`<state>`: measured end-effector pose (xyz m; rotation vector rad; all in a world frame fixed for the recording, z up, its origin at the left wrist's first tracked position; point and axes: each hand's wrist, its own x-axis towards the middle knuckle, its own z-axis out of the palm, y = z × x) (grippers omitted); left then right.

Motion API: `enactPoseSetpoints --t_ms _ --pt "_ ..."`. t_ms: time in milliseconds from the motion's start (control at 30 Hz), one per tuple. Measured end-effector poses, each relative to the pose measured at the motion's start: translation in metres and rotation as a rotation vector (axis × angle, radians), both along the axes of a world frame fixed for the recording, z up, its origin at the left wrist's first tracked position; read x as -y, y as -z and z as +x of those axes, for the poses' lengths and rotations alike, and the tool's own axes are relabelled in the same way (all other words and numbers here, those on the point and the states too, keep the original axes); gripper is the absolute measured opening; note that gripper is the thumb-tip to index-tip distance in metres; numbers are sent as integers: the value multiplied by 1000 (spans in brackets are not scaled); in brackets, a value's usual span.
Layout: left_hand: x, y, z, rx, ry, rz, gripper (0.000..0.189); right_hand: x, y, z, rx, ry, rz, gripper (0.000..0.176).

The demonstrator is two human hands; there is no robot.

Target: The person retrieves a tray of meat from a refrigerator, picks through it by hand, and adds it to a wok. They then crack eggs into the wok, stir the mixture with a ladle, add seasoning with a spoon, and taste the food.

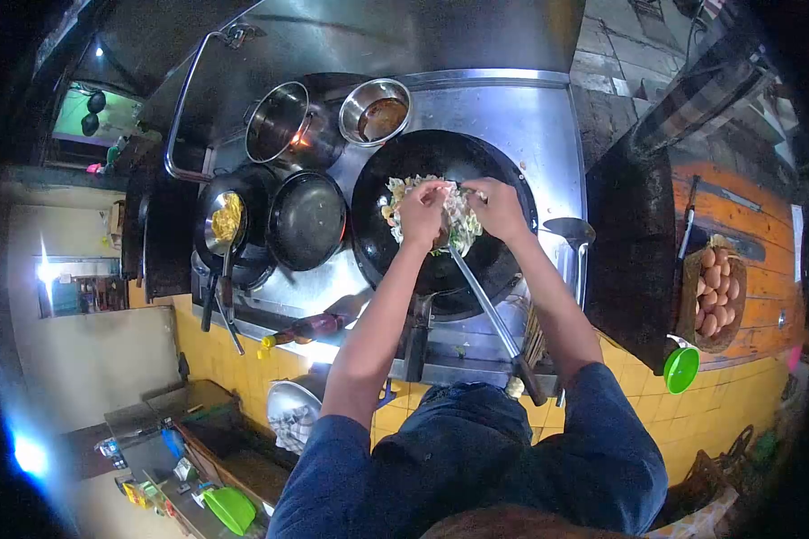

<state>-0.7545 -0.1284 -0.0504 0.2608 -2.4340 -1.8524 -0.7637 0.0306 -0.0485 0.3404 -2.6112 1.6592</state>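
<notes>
L hand [422, 214] and R hand [496, 208] are working side by side above the chopped food mix [458, 225] in the big black wok [431, 157], center of stove. Fingers of both are curling inward; pale bits are showing by L fingertips. Can't tell if either is gripping or just touching food. Mix is sitting in wok's middle, pale pcs w/ some green. Long-handled utensil [490, 301] is leaning in mix, its dark grip pointing near & slightly R, btwn the forearms.

L of wok: dark frying pan [306, 220] is lying close by; farther L, metal ladle [217, 241] w/ yellow food [228, 217] is resting over another dark pan [252, 193]. Far L: steel pot [277, 121]; steel bowl [375, 112] w/ brown residue is standing just beyond wok. Dark ladle [570, 230] is lying R of wok. Bottle w/ yellow cap [306, 331] is lying near, L. Far R, brown eggs [715, 287] are filling a container [737, 268] on orange wooden table [737, 216]; green bowl [681, 370] is sitting at its near edge.
</notes>
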Motion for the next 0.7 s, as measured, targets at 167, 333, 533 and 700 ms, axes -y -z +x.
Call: enactPoseSetpoints --t_ms 167,333,533,700 --pt "5 2 -7 54 -6 -113 15 0 10 2 48 14 -48 28" --pt "8 -1 -12 -157 50 -433 23 -3 22 0 352 -88 -530 39" --pt "-6 -50 19 -147 350 -232 36 -11 2 12 441 -194 -866 27" --pt "-11 -46 23 -225 322 -295 27 -9 -6 16 422 -239 -760 16"
